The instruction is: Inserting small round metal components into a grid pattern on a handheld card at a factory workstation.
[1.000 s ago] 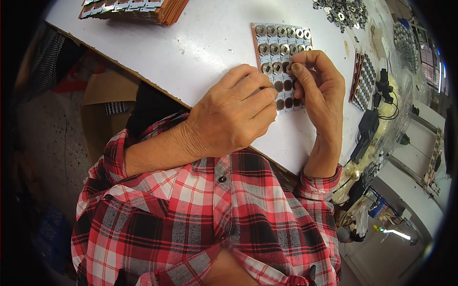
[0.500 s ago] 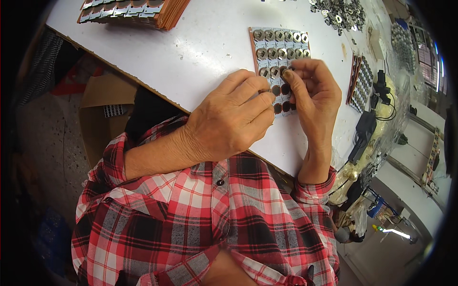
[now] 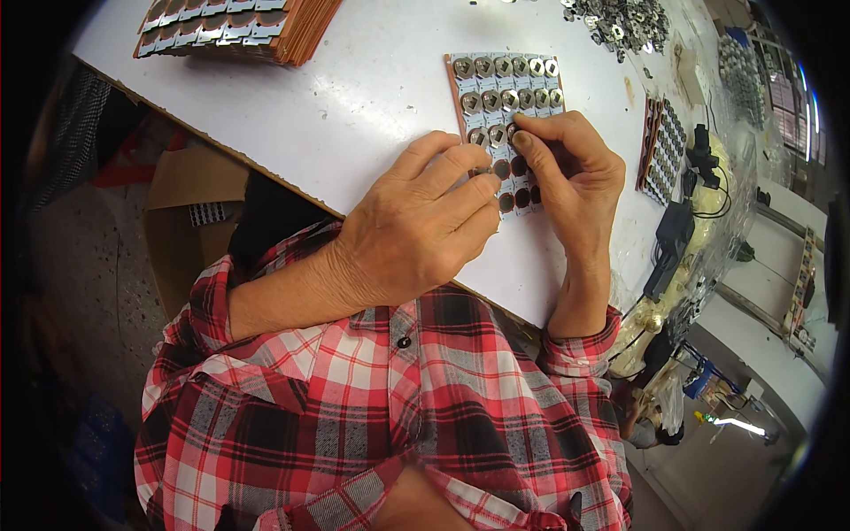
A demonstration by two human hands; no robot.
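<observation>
A flat panel of small circuit boards [image 3: 509, 80] lies on the white table in front of me. Round silver metal clips [image 3: 503, 67] sit in its far rows. The nearer rows show bare dark round pads [image 3: 506, 203]. My right hand [image 3: 577, 173] pinches a small metal clip [image 3: 512, 130] between thumb and forefinger, at the third row of the panel. Over the panel's near left edge, my left hand [image 3: 425, 212] has its fingers curled together. What lies between those fingertips is mostly hidden.
A tall stack of similar panels [image 3: 301, 31] stands at the far left. Loose metal clips [image 3: 620, 22] are heaped at the far right. Another stack of filled panels [image 3: 660, 150] lies right, beside black adapters and cables [image 3: 673, 239]. An open cardboard box [image 3: 195, 181] is below the table's left edge.
The view has shifted slightly, so the panel appears farther left. My right forefinger has come in toward the thumb, and a metal clip now shows at their tips. My left hand has barely moved.
</observation>
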